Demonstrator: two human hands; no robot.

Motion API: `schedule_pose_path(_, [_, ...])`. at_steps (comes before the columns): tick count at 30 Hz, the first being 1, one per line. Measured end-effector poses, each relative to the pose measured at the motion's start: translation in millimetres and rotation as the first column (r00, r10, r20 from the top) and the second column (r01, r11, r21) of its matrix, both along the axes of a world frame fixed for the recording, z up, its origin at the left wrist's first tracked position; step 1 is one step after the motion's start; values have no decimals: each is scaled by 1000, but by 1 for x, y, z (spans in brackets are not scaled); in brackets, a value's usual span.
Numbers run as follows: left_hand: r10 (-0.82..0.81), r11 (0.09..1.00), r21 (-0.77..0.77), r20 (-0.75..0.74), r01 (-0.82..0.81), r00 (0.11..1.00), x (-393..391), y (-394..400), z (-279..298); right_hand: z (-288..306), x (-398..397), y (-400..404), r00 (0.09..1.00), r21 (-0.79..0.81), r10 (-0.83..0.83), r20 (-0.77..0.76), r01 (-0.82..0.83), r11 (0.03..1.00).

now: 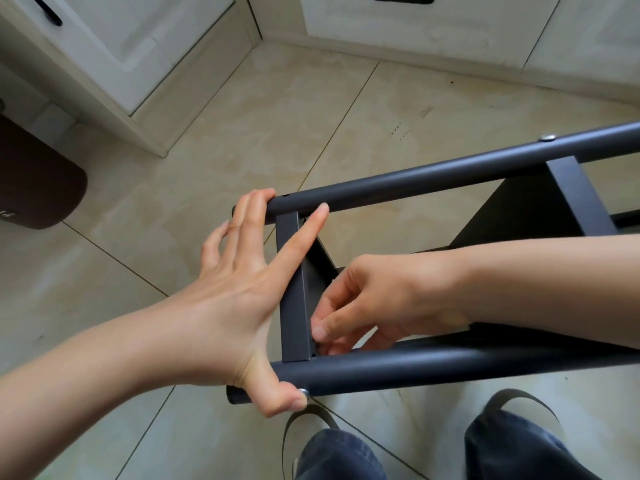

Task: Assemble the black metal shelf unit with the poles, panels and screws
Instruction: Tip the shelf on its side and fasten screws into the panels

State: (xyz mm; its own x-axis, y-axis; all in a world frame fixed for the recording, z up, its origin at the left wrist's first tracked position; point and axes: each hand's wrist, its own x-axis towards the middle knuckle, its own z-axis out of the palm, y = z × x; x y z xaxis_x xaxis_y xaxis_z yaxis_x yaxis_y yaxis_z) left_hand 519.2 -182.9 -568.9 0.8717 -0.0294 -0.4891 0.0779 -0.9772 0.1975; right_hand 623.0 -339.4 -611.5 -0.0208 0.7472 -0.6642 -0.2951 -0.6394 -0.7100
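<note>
Head view: beige tiled floor [242, 140], white cabinets [145, 46], perhaps kitchen.

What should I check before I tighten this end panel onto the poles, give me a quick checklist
1. Left hand bracing the frame: ok, fingers on the far pole, thumb under the near pole.
2. End panel spans both poles: ok.
3. Near-pole screw in place: ok, its head shows beside the thumb.
4. Far-pole hole at this panel filled: not ok, looks empty.
5. Right hand holding a nut or screw: cannot tell, fingertips hide it.
</note>
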Motion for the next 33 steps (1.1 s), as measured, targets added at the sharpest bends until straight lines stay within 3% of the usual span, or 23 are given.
schedule_pose_path(6, [13,1000,-23,5,-13,1000,-1,0,0,-8,-2,6,995,42,-1,-104,6,999])
schedule_pose_path(15, [-4,1000,-27,59,6,998,-2,0,-3,-8,5,8,991,82,74,-112,-65,995])
schedule_pose_path(33, [21,997,-80,25,-19,999,-3,-1,-2,-15,9,16,972,-18,152,-180,-158,987])
